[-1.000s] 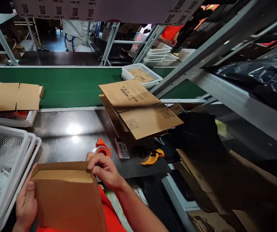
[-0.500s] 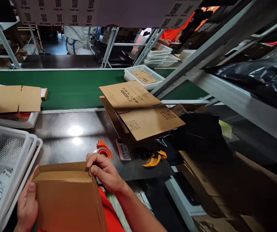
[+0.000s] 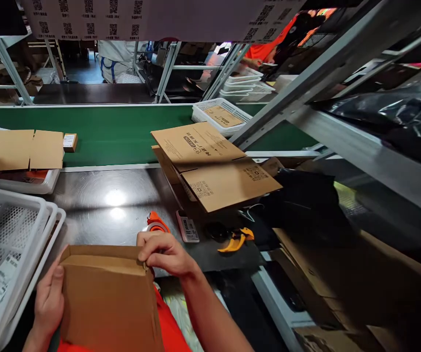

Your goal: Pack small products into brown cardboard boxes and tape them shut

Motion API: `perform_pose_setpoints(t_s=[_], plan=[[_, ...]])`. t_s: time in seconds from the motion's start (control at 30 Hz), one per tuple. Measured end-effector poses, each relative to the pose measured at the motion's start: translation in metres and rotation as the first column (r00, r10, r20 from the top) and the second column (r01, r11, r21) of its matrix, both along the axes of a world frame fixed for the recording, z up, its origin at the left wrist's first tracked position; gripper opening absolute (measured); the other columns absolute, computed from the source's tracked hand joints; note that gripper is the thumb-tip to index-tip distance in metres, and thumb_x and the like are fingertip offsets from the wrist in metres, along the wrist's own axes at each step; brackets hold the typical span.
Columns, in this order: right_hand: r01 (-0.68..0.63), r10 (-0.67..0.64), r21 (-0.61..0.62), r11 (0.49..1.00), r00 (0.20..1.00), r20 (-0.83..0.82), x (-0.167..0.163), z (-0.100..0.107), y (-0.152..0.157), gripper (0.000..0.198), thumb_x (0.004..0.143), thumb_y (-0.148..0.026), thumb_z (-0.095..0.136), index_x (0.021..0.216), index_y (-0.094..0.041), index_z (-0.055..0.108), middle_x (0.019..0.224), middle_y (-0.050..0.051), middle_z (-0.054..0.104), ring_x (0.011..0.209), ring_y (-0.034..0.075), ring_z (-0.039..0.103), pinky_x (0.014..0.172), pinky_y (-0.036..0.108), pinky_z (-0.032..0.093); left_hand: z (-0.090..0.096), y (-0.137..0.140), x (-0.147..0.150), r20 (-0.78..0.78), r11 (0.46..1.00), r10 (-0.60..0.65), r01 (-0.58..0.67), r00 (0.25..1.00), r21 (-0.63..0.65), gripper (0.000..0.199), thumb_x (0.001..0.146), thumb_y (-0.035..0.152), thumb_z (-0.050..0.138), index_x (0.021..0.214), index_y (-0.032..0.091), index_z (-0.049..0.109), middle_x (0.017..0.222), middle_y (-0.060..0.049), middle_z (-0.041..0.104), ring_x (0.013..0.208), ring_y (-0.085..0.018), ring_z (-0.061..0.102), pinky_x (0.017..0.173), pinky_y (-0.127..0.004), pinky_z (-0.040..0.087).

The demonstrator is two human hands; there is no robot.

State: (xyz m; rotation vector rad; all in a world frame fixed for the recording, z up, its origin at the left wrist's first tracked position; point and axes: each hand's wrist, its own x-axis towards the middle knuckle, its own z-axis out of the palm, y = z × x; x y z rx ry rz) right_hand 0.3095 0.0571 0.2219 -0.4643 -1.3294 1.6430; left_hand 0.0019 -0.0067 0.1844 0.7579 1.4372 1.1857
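Note:
A brown cardboard box (image 3: 107, 303), its far edge folded up, is held close to my body between both hands. My left hand (image 3: 50, 300) grips its left side, thumb on the near face and fingers behind. At the far right corner my right hand (image 3: 166, 254) pinches the folded flap. Just beyond that hand lies an orange tape dispenser (image 3: 156, 222), partly covered by it. A pink-edged device with a labelled face (image 3: 188, 228) and a yellow-handled tape dispenser (image 3: 236, 240) rest on the metal table (image 3: 96, 220) to the right.
Flat printed cartons (image 3: 213, 161) lean over the table's far edge. Behind runs a green conveyor belt (image 3: 122, 132) carrying a white basket (image 3: 219, 117) and a small box (image 3: 70, 142). Stacked white baskets (image 3: 8, 244) stand at left. A metal frame post (image 3: 305, 73) slants across the right.
Both hands and the cardboard box have shifted slightly right, and my right hand now covers more of the orange dispenser. The white basket and small box on the belt have moved a little right.

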Motion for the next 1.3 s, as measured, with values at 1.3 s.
perform_pose_setpoints(t_s=[1.3], plan=[[-0.299,0.259,0.044,0.953,0.883,0.392,0.026,0.015,0.007,0.040,0.095,-0.054,0.072,0.086,-0.018,0.058,0.063,-0.001,0.066,0.049,0.010,0.066,0.047,0.017,0.049,-0.011,0.040,-0.019,-0.189,0.961,-0.237,0.258,0.953,0.096,0.070,0.093,0.068,0.063,0.139,0.016,0.072,0.145,-0.014,0.070,0.140,-0.034,0.062,0.120,-0.042,0.049]])
